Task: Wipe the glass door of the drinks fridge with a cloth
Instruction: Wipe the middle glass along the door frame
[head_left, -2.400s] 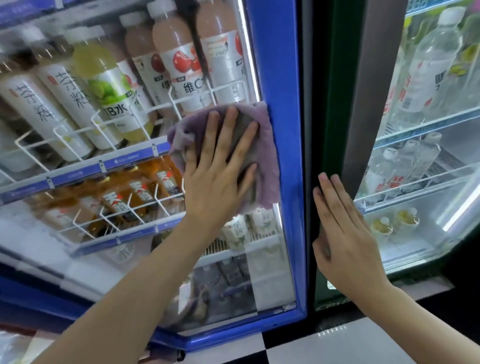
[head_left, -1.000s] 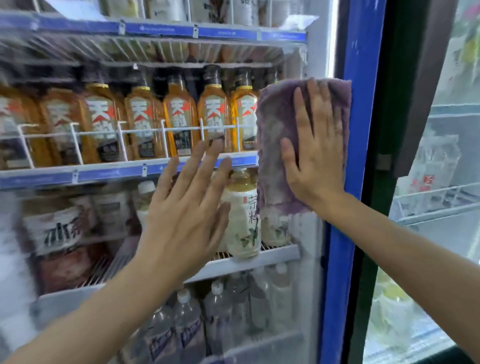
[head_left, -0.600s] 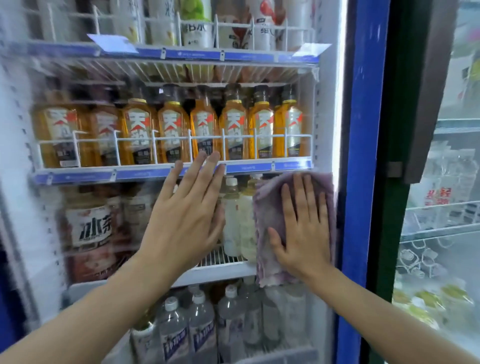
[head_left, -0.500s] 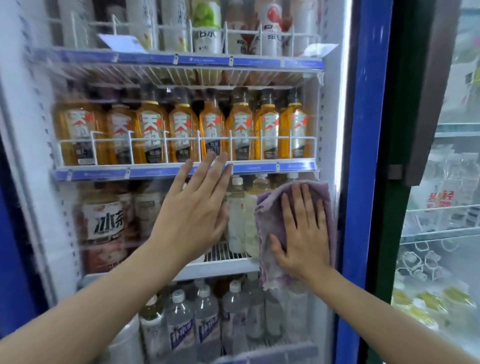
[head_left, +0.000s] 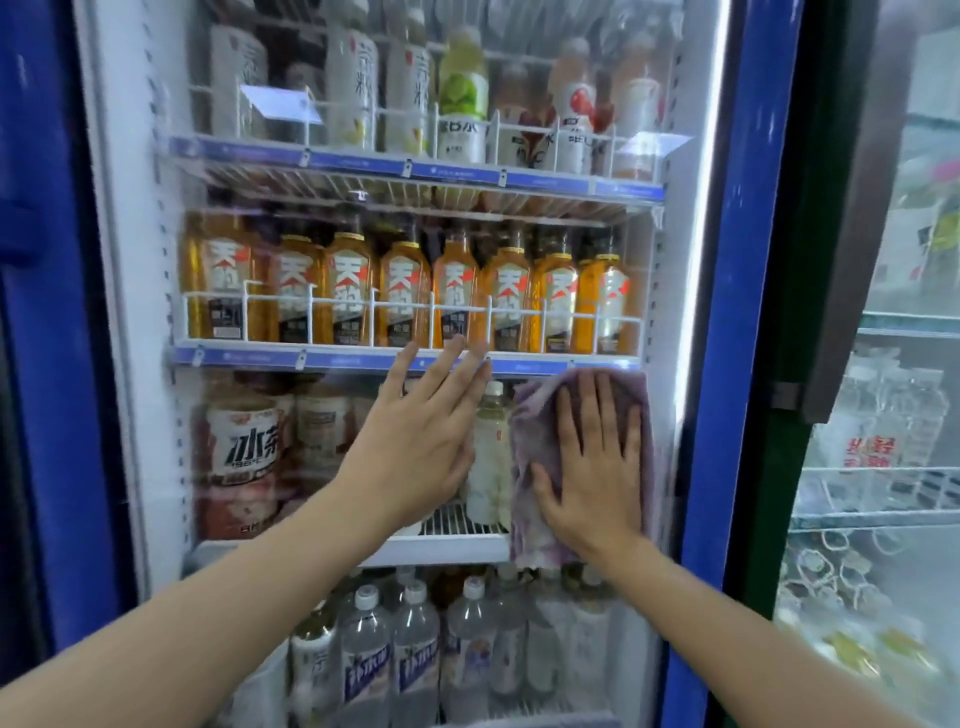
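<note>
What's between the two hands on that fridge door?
In the head view, between the left hand and the cloth under the right hand, bare glass shows a pale bottle inside.

Showing large white characters "水茶" on a dark band of the wide tub (head_left: 244, 447), left of the left hand (head_left: 415, 447), with small print beneath too blurred for reading. Carrying a white and red label with a big "天" on each amber tea bottle (head_left: 405, 296) in the row above both hands. Reading "水" on the green-fruit bottle (head_left: 460, 104) on the shelf higher up. Remaining illegible: the shelf-edge price tags (head_left: 410, 169) and the water bottle labels (head_left: 413, 670) below the wrists.
</note>
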